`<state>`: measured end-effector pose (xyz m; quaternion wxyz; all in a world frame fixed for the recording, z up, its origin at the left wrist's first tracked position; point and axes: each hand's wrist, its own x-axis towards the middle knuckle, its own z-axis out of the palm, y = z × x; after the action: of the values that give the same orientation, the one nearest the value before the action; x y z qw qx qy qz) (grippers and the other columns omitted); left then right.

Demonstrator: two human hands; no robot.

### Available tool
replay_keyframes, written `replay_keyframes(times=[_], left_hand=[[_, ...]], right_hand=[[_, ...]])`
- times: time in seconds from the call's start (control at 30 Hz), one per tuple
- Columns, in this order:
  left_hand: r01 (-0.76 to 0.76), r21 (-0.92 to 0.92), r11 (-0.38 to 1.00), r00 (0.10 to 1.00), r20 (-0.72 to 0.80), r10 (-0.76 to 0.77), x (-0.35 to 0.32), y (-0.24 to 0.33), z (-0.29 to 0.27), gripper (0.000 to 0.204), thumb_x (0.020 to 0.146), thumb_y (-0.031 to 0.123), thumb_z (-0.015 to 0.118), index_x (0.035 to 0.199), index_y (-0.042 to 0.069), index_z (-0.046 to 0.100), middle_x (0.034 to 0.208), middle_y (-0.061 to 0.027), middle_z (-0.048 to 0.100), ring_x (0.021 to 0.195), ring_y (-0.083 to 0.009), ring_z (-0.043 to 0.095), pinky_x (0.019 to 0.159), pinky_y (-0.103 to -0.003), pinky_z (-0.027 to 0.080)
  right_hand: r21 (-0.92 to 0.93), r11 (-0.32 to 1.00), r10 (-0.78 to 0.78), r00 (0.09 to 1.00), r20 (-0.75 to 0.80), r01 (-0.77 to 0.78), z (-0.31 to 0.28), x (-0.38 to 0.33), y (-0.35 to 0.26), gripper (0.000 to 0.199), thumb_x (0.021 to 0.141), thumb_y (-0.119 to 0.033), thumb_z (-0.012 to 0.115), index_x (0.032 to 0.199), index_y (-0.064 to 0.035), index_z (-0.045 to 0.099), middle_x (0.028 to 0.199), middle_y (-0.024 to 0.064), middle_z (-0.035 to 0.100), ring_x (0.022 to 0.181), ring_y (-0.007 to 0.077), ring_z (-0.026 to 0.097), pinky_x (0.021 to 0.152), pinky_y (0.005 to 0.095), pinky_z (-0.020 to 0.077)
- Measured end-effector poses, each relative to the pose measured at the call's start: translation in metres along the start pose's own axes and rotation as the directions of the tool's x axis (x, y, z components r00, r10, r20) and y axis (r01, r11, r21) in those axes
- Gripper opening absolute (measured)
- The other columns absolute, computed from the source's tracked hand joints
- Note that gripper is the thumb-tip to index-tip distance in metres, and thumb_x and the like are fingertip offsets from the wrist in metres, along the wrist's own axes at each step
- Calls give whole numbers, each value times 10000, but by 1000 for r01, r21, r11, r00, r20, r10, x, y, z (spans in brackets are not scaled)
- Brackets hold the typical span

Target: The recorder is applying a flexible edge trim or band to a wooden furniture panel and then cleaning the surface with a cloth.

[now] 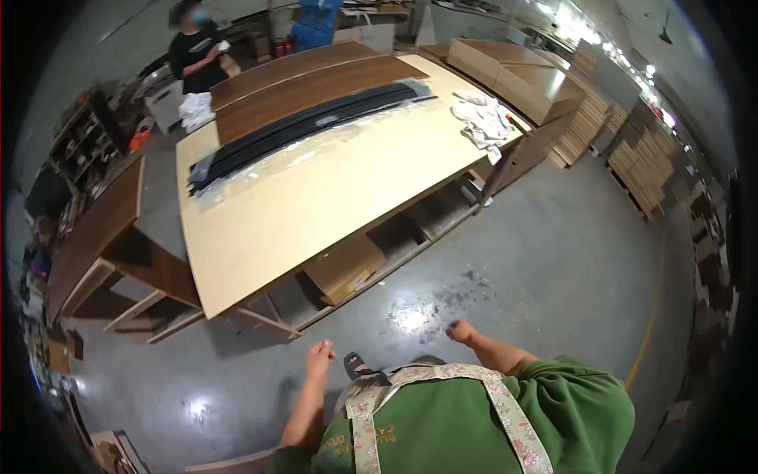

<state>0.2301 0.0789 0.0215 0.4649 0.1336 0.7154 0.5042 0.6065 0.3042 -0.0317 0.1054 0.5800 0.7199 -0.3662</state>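
A person in a green shirt and floral apron straps stands on a glossy grey concrete floor [553, 261], seen from above. Both hands hang free and hold nothing. The left hand [320, 357] sits at about six o'clock with its fingers loosely curled, narrow rather than spread. The right hand [460, 330] is just to its right, fingers also drawn in; whether it is fully closed is hard to tell.

Ahead, toward twelve o'clock, stands a large pale beige wooden worktable [316, 209], well apart from both hands. On it lies a long black strip in clear plastic wrap [308, 126], its long axis running from nine o'clock up toward one o'clock. The left hand is slightly nearer the table's near edge. A bundle of white cloth gloves [482, 120] rests at the table's right corner. A brown cardboard box [345, 267] sits under the table. Another person in a black shirt [196, 55] stands at eleven o'clock.
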Motion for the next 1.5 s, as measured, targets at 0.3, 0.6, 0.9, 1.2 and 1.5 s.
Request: replay_keyframes(times=[0.3, 0.6, 0.9, 1.2, 1.5], left_hand=[[-442, 152, 884, 876, 287, 388, 108, 229, 142, 292, 903, 263, 520, 774, 14, 597, 629, -14, 569, 597, -80, 503, 563, -236, 402], [-517, 92, 851, 839, 254, 482, 118, 437, 173, 159, 881, 173, 581, 938, 26, 607, 879, -4, 602, 834, -67, 528, 769, -212, 424], [-839, -386, 383, 340, 177, 924, 64, 599, 190, 103, 759, 48, 497, 808, 21, 583, 938, -131, 525, 924, -237, 519, 820, -381, 430], [-731, -642, 232, 149, 182, 972, 130, 620, 147, 178, 808, 161, 510, 794, 5, 594, 969, -161, 542, 928, -246, 540, 805, -363, 449], [-582, -806, 108, 6, 129, 992, 233, 641, 128, 307, 857, 274, 523, 780, -11, 605, 1000, -191, 559, 932, -254, 562, 790, -346, 467]], right_hand=[[464, 824, -118, 900, -421, 325, -117, 70, -51, 166, 862, -123, 557, 935, 20, 595, 808, 64, 635, 709, 134, 573, 668, 252, 462], [339, 683, -283, 661, -695, 648, -342, 250, -156, 158, 874, -121, 519, 921, 14, 589, 744, 63, 603, 705, 121, 547, 663, 255, 449], [636, 515, -403, 817, -412, 574, -330, 368, -254, 196, 891, -129, 492, 976, 33, 561, 820, 42, 588, 740, 99, 539, 663, 238, 450], [483, 653, -274, 776, -568, 584, -330, 350, -277, 143, 827, -74, 548, 953, -21, 588, 710, 4, 558, 609, 62, 480, 564, 214, 405], [488, 813, -185, 935, -301, 318, -371, 332, -325, 195, 850, -130, 579, 1003, -9, 577, 729, 10, 573, 644, 66, 522, 596, 212, 425]])
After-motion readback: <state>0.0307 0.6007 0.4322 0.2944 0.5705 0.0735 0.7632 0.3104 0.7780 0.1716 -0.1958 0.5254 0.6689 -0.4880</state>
